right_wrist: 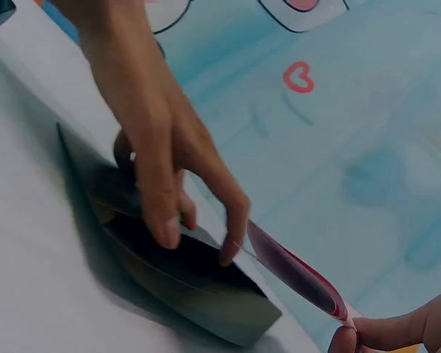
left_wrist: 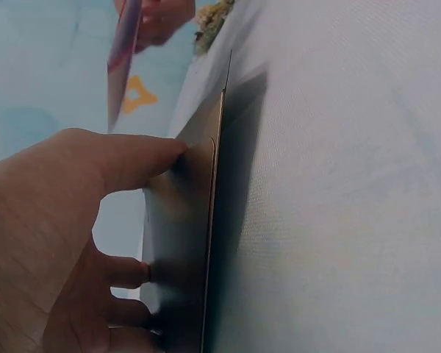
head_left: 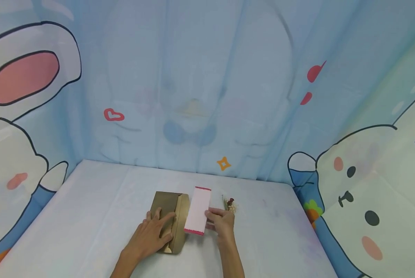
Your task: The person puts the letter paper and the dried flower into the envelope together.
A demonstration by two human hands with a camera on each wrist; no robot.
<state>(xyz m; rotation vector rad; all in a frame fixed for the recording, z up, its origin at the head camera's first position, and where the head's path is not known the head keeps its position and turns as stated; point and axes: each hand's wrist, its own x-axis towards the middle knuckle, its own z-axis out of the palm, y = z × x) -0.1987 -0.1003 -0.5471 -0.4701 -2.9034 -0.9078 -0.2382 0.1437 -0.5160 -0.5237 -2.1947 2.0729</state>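
Observation:
A gold envelope lies on the white cloth with its flap folded out to the right. My left hand rests across it, fingers spread, with thumb and forefinger at the edge of its mouth. From the right wrist view, the envelope gapes along that mouth, dark inside. Just right of the flap, a pale pink card with red scalloped ends is raised over the cloth. My right hand pinches its right edge between thumb and fingers. Seen edge-on, the card looks folded and slightly bowed.
Beyond my right hand lies a small bunch of dried flowers, dark red and cream. The table is spread with white cloth. Blue curtains printed with cartoon animals hang behind it and along both sides.

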